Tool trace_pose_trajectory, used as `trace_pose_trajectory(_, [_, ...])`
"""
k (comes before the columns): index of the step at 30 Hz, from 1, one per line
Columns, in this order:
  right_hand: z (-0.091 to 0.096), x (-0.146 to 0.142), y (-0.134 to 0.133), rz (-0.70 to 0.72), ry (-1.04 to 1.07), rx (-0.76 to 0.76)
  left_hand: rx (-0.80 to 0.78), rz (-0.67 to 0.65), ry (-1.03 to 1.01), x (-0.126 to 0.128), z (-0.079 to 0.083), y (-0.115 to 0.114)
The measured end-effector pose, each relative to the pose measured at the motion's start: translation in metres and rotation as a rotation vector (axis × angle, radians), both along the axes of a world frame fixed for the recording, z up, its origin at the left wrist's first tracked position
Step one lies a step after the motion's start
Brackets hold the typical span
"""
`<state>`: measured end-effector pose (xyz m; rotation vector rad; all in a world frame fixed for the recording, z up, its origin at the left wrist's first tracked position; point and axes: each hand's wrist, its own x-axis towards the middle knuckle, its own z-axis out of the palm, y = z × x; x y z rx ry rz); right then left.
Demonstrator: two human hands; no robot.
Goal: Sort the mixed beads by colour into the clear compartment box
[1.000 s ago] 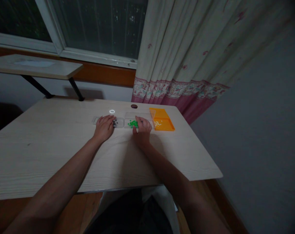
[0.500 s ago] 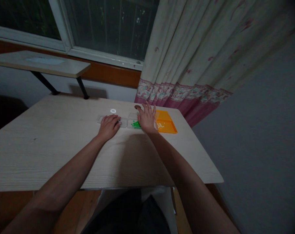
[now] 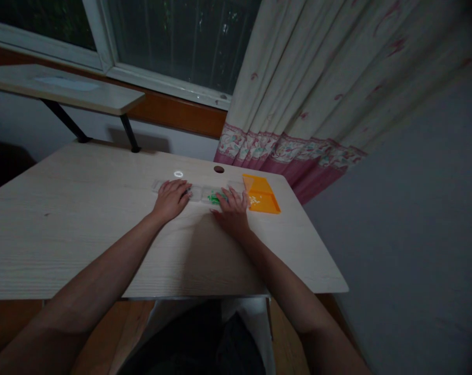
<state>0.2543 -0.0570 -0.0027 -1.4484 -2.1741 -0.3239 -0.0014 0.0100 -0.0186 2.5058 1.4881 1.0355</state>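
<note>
Monitoring remotely, I saw green bits [image 3: 212, 198] boxed apart from white bits [image 3: 255, 200] in the unclosed orange box [image 3: 269, 205]; right hand [image 3: 233, 209] spread over the green; left hand [image 3: 172, 200] across a clear box [image 3: 196, 195], grip hidden.

The room is dim. A pale wood-grain bench [image 3: 103, 234] stands against the wall under a window [image 3: 181, 47] with a white frame [image 3: 169, 83]; the glass is dark, with some green at the far left. A brown strip [image 3: 181, 113] runs below it. At left, a raised shelf [image 3: 126, 101] rests on black legs [image 3: 129, 134]. A cream curtain [image 3: 298, 99] with a patterned band and pink hem hangs beside a plain grey wall [image 3: 407, 234]. The floor [image 3: 290, 338] is brown.
</note>
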Motion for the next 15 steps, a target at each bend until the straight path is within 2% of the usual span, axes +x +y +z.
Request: trace_pose_trajectory(15, [-0.0001, 0.0001, -0.0031, -0.009, 0.039, -0.076, 0.016, 0.023, -0.023, -0.0032, -0.0016, 0.0021])
